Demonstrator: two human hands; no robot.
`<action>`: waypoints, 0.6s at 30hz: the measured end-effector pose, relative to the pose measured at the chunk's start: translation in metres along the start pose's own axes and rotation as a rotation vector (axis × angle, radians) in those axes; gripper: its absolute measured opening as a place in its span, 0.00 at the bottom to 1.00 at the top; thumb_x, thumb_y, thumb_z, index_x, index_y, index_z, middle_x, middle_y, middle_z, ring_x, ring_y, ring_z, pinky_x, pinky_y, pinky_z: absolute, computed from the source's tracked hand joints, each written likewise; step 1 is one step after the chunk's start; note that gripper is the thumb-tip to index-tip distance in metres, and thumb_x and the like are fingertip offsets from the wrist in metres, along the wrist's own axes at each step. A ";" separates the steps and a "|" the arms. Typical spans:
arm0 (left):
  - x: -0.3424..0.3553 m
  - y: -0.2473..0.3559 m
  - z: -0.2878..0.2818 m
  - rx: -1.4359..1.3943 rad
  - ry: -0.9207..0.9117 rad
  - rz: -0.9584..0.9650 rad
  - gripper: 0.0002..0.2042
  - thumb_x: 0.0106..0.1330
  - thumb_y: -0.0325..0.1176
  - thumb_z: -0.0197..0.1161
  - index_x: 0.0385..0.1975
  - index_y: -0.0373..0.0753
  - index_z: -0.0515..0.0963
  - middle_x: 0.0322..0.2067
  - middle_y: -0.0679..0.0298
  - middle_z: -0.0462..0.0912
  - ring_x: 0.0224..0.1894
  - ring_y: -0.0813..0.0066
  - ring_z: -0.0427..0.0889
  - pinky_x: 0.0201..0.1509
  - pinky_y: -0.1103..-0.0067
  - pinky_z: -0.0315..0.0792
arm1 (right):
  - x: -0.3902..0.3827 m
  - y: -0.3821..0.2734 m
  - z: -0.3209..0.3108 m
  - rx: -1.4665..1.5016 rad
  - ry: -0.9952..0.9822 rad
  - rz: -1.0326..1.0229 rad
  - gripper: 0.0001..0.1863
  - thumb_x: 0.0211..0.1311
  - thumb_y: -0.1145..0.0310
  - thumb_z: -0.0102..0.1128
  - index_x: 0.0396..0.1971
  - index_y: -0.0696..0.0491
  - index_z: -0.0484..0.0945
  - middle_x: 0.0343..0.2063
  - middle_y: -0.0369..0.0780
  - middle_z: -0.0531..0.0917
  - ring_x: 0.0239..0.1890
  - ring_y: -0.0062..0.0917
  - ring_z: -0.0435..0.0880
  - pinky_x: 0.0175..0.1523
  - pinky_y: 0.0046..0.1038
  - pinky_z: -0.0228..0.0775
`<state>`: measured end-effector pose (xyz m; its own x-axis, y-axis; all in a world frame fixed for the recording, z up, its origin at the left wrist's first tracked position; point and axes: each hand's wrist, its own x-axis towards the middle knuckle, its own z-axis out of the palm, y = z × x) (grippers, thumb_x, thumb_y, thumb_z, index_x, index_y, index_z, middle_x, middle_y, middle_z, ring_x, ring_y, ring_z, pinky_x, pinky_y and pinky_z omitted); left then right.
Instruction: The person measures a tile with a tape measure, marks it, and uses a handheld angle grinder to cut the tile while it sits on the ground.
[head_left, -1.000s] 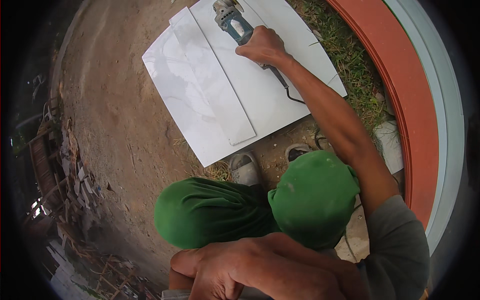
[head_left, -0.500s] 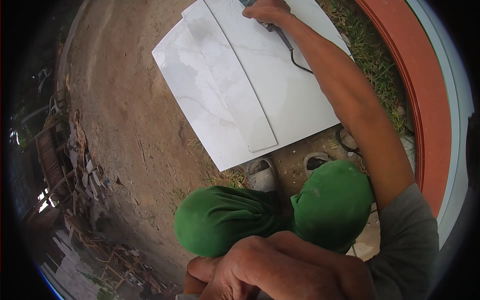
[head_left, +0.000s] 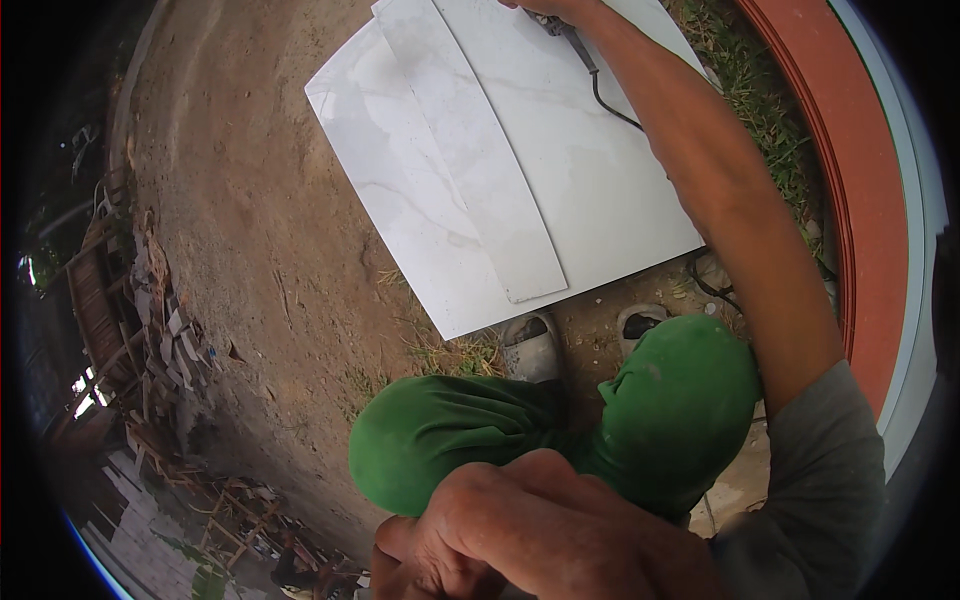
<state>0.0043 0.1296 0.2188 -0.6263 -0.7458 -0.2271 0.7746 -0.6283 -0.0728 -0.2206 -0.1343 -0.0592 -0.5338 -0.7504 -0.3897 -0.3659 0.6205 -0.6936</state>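
Observation:
A large white marble-patterned slab (head_left: 610, 210) lies on the ground in front of my feet. A narrower strip of the same material (head_left: 490, 190) rests lengthwise on top of it. My right hand (head_left: 568, 8) reaches to the far part of the slab, closed on a dark corded power tool (head_left: 574, 46). The top edge of the picture cuts off the hand and the front of the tool. Its black cord runs under my right forearm. Close to the camera, my left hand (head_left: 560, 530) is curled over near my knees. Whatever its fingers hold, if anything, is hidden.
My green-covered knees (head_left: 680, 410) and grey sandals (head_left: 531, 350) are just behind the slab's near edge. Grass (head_left: 765, 130) and a reddish-orange wall base (head_left: 850, 130) border the right. Bare dirt (head_left: 260, 260) spreads left, toward a heap of wood scraps and rubble (head_left: 165, 350).
My right hand and the power tool have moved farther away and slightly right, partly out of the top edge. The left hand has shifted only slightly and stays curled.

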 end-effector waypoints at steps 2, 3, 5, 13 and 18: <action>0.000 -0.001 -0.002 0.019 0.006 0.004 0.15 0.79 0.23 0.60 0.55 0.14 0.73 0.24 0.46 0.80 0.21 0.61 0.80 0.18 0.69 0.71 | 0.000 0.000 -0.001 -0.002 -0.012 -0.008 0.14 0.59 0.64 0.70 0.40 0.58 0.89 0.33 0.44 0.92 0.37 0.31 0.93 0.43 0.35 0.86; -0.002 -0.003 -0.005 0.024 0.008 0.005 0.16 0.78 0.23 0.60 0.55 0.14 0.72 0.24 0.46 0.80 0.20 0.61 0.80 0.18 0.69 0.71 | 0.001 0.001 -0.001 -0.013 -0.006 -0.018 0.14 0.59 0.64 0.69 0.41 0.58 0.89 0.34 0.44 0.92 0.37 0.31 0.93 0.43 0.34 0.85; -0.002 -0.003 -0.011 0.047 -0.030 0.017 0.15 0.78 0.23 0.60 0.55 0.14 0.73 0.24 0.46 0.80 0.21 0.61 0.81 0.18 0.68 0.71 | 0.001 0.001 -0.001 -0.025 -0.002 -0.029 0.15 0.59 0.65 0.69 0.42 0.58 0.89 0.34 0.44 0.92 0.37 0.31 0.93 0.43 0.34 0.85; -0.002 -0.002 -0.018 0.089 -0.101 0.055 0.15 0.78 0.24 0.61 0.54 0.14 0.74 0.27 0.44 0.81 0.24 0.59 0.82 0.21 0.67 0.74 | 0.005 0.001 -0.001 -0.035 0.009 -0.014 0.14 0.61 0.66 0.69 0.43 0.58 0.87 0.34 0.42 0.90 0.35 0.29 0.91 0.41 0.33 0.84; -0.002 0.000 -0.020 0.107 -0.122 0.062 0.14 0.78 0.24 0.61 0.53 0.15 0.75 0.28 0.42 0.82 0.26 0.58 0.83 0.23 0.67 0.76 | 0.005 0.001 0.000 0.052 -0.043 0.017 0.13 0.60 0.66 0.68 0.41 0.59 0.87 0.33 0.43 0.90 0.34 0.29 0.91 0.39 0.34 0.83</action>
<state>0.0073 0.1360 0.2003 -0.5885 -0.8012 -0.1084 0.8024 -0.5953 0.0435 -0.2237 -0.1377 -0.0613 -0.5059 -0.7495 -0.4269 -0.3164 0.6217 -0.7165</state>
